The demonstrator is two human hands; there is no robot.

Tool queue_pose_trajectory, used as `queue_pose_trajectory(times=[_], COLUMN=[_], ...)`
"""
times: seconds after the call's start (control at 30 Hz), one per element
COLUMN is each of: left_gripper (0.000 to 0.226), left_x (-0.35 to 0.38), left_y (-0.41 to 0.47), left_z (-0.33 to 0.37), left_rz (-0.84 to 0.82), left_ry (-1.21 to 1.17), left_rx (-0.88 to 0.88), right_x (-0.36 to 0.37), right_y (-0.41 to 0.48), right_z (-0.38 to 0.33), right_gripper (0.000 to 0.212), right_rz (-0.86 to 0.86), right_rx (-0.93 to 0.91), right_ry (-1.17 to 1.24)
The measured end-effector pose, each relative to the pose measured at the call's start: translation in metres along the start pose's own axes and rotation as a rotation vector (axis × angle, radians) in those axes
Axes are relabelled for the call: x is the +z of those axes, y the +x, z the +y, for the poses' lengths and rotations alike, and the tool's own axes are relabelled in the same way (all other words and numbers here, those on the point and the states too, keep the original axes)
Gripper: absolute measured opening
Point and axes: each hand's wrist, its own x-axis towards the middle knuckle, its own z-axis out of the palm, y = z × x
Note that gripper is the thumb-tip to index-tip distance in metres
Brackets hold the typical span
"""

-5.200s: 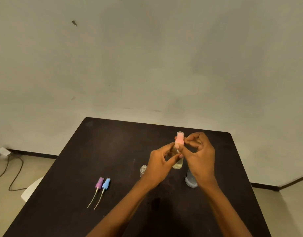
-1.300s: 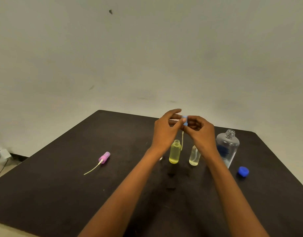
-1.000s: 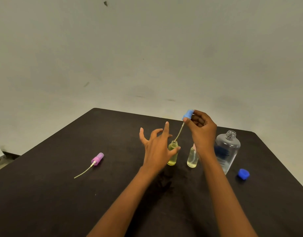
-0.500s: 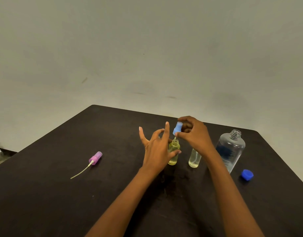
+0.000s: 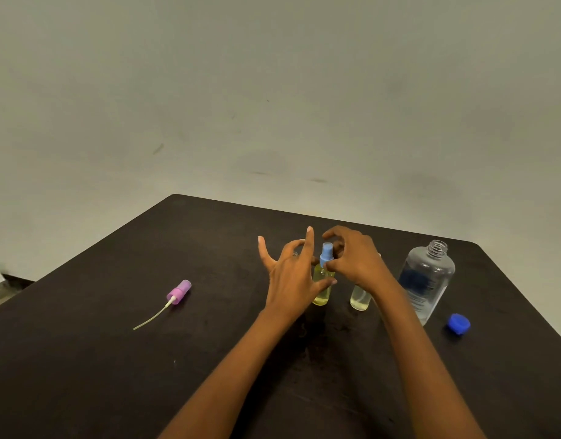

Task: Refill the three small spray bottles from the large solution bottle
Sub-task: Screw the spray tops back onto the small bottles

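I see the right hand pinching the blue plastic spray cap atop the small clear bottle of yellow liquid — left hand grips that bottle, thumb hooked round it, fingers splayed.

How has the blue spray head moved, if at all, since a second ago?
Yes, downward: the blue spray head, earlier raised above the yellow spray bottle, now sits at its neck, pinched by the right hand.
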Motion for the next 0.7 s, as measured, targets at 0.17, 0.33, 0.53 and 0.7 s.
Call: queue_pose_trajectory(times=[0.17,0.33,0.53,0.7], left_gripper=[0.097,0.096,0.095,0.094], left_x=[-0.0019,0.0004,-0.0003,-0.0044], left_y=[-0.0011,-0.0012,-0.0006,-0.0011], left_z=[0.0005,-0.0010,-0.0003,0.0018], left_rz=[-0.033,-0.032,-0.027,-0.030], left_ry=[-0.029,-0.021,-0.006,-0.027], left_rx=[-0.004,0.011,0.004,-0.005], right_x=[0.0023,0.0013,0.0024,0.0060], right_y=[0.0003,-0.0010,-0.0014,-0.0007], right_z=[-0.0016,-0.0059,-0.0058,-0.0056], right_gripper=[0.045,0.069,0.057,0.059], right_rz=[0.002,-0.020,0.036,0.039], right_rx=[0.044,0.070,0.020,0.074], right_ry=[-0.078,-0.054,-0.034,-0.112])
